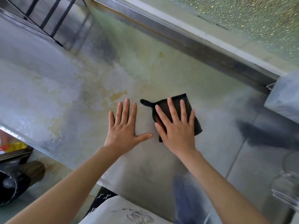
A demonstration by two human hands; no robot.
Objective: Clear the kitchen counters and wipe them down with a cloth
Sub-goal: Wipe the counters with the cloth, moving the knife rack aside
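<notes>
A folded black cloth [179, 102] lies on the stainless steel counter [80, 88]. My right hand [176, 125] presses flat on the cloth with its fingers straight and spread. My left hand [125, 123] rests flat on the bare counter just left of the cloth, fingers straight, thumb pointing toward the cloth. Yellowish stains [117, 95] and dull patches mark the counter to the left of and beyond my hands.
A metal backsplash ledge [186, 39] runs along the far side under a textured window. A black wire rack [48, 18] stands at the far left. A metal box [284, 97] sits at the right, a glass jar [288, 183] nearer right. The counter's front edge [53, 152] runs at left.
</notes>
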